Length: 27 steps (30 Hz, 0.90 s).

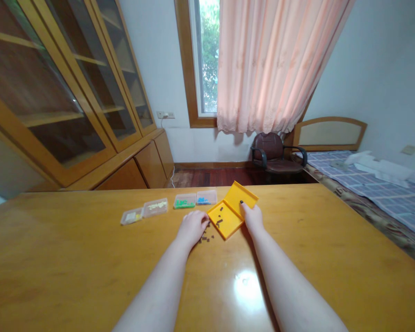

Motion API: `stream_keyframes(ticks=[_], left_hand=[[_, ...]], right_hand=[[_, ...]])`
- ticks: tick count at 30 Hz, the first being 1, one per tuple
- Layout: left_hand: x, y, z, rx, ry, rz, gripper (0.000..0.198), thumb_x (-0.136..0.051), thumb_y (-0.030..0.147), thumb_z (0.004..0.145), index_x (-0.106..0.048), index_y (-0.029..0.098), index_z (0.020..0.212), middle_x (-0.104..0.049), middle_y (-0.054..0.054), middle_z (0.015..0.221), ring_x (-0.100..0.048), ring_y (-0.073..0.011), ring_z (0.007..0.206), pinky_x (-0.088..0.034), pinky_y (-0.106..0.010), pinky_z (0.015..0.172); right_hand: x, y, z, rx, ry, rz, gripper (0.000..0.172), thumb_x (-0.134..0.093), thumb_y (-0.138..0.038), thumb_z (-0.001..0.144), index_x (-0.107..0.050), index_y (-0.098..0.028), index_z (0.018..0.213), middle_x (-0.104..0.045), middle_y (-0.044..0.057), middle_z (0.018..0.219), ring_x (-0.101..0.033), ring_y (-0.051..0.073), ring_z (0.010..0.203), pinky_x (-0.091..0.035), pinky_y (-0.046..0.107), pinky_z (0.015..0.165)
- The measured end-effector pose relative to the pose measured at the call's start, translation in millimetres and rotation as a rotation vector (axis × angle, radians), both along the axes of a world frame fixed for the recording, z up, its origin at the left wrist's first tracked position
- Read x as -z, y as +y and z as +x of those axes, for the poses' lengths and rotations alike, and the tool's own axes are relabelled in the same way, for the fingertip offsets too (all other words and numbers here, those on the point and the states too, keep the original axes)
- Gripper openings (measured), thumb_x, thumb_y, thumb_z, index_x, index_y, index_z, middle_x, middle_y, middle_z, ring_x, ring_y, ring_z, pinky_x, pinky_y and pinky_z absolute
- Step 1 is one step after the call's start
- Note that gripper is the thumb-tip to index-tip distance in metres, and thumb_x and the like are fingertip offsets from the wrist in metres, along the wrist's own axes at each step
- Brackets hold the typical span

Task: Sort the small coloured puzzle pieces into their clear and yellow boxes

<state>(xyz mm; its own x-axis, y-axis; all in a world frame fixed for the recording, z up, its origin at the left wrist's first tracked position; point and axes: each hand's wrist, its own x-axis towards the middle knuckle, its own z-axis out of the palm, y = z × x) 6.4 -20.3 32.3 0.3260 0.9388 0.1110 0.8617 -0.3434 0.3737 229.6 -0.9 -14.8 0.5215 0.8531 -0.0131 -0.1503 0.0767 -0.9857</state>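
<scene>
An open yellow hinged case [232, 208] lies on the wooden table [90, 258], with several small dark pieces [220, 221] inside its lower half. My right hand [251, 216] grips the case's right edge, thumb on the rim. My left hand [192, 227] rests curled on the table just left of the case, fingertips pinched beside several loose dark pieces [206, 238] on the wood. What the fingertips hold is too small to make out.
A row of small clear boxes sits behind the hands: one with blue bits [206, 197], one with green bits [184, 201], one with pale yellow bits [155, 206], and a smaller one [131, 216]. A chair [275, 157], bed [376, 184] and glass-door cabinet [72, 101] stand beyond.
</scene>
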Motion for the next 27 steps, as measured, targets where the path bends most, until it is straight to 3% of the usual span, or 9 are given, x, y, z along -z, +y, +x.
stream_keyframes(ticks=[7, 17, 24, 27], left_hand=[[1.3, -0.5, 4.1, 0.018, 0.076, -0.065, 0.005, -0.061, 0.026, 0.077, -0.064, 0.022, 0.078, -0.066, -0.002, 0.087, -0.057, -0.0181, 0.089, -0.038, -0.028, 0.079], [5.8, 3.6, 1.5, 0.029, 0.084, -0.006, 0.011, -0.052, 0.023, 0.083, -0.062, 0.020, 0.080, -0.065, -0.004, 0.086, -0.057, -0.0181, 0.084, -0.039, -0.028, 0.074], [-0.8, -0.8, 3.6, 0.026, -0.190, 0.195, 0.019, -0.042, 0.024, 0.088, -0.060, 0.019, 0.091, -0.062, -0.005, 0.094, -0.056, -0.0168, 0.092, -0.042, -0.028, 0.083], [-0.4, -3.0, 8.1, 0.056, -0.161, 0.182, 0.027, -0.042, 0.020, 0.087, -0.056, 0.020, 0.110, -0.061, -0.005, 0.112, -0.054, -0.0170, 0.105, -0.038, -0.030, 0.094]], right_hand=[[4.9, 3.3, 1.7, 0.012, -0.027, -0.016, 0.036, -0.066, -0.036, 0.063, -0.066, -0.011, 0.089, -0.070, 0.013, 0.096, -0.067, 0.024, 0.086, -0.054, 0.030, 0.071], [0.9, 0.4, 0.2, 0.003, -0.010, -0.014, 0.036, -0.066, -0.036, 0.064, -0.066, -0.011, 0.090, -0.070, 0.012, 0.096, -0.067, 0.025, 0.086, -0.054, 0.031, 0.072], [-1.1, -1.5, -2.0, -0.008, -0.013, -0.025, 0.036, -0.066, -0.035, 0.063, -0.066, -0.011, 0.089, -0.070, 0.013, 0.095, -0.067, 0.026, 0.087, -0.054, 0.030, 0.071], [-1.5, -1.8, -3.2, -0.028, 0.001, -0.011, 0.035, -0.066, -0.036, 0.063, -0.065, -0.011, 0.089, -0.070, 0.013, 0.095, -0.067, 0.025, 0.085, -0.054, 0.030, 0.070]])
